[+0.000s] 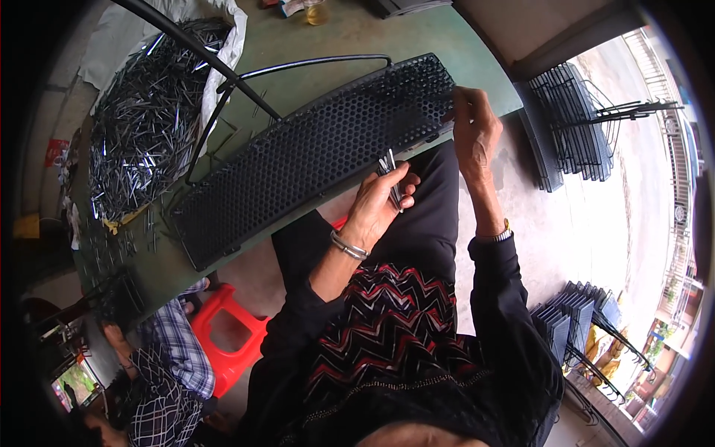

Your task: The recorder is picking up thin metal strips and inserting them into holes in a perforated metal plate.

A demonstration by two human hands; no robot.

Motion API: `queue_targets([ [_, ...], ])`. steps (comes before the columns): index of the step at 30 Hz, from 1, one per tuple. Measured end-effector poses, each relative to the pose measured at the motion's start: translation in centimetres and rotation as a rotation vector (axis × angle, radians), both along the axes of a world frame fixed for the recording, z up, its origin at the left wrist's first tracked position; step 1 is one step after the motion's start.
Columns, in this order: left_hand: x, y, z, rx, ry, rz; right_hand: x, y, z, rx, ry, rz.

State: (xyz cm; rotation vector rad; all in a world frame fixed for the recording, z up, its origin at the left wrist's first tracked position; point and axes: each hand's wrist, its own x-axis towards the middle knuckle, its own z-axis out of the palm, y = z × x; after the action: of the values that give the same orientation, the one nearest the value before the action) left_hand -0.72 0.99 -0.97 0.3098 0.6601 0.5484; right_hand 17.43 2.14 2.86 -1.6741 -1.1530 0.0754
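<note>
A long, slightly curved black panel full of round holes lies across the green table, close in front of me. Small pieces stand up from the holes at its right end. My left hand is closed round a small bunch of thin dark strips, just off the panel's near edge; their pale ends poke out above the fingers. At the panel's right end, my right hand has its fingers pinched together by the holes. Whatever it pinches is too small or hidden to make out.
A white sack heaped with shiny dark strips stands at the left of the green table. A bent black rod frame rises behind the panel. Stacked panels stand at right; a red stool and another person are lower left.
</note>
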Motion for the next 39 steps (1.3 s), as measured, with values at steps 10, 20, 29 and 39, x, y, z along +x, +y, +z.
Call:
queue_targets([
  [10,-0.7,-0.2,0.9,-0.016,-0.004,-0.015,-0.1,0.3,-0.1,-0.010,-0.154,0.010],
  [20,-0.9,-0.7,0.7,0.052,-0.004,0.021,-0.2,0.4,0.6,-0.072,-0.173,0.065],
  [29,-0.8,-0.8,1.1,0.029,-0.014,0.043,-0.4,1.1,-0.2,-0.204,-0.459,-0.021],
  [39,-0.4,-1.0,2.4,0.082,0.062,0.040,-0.2,0.8,0.1,-0.253,-0.503,-0.055],
])
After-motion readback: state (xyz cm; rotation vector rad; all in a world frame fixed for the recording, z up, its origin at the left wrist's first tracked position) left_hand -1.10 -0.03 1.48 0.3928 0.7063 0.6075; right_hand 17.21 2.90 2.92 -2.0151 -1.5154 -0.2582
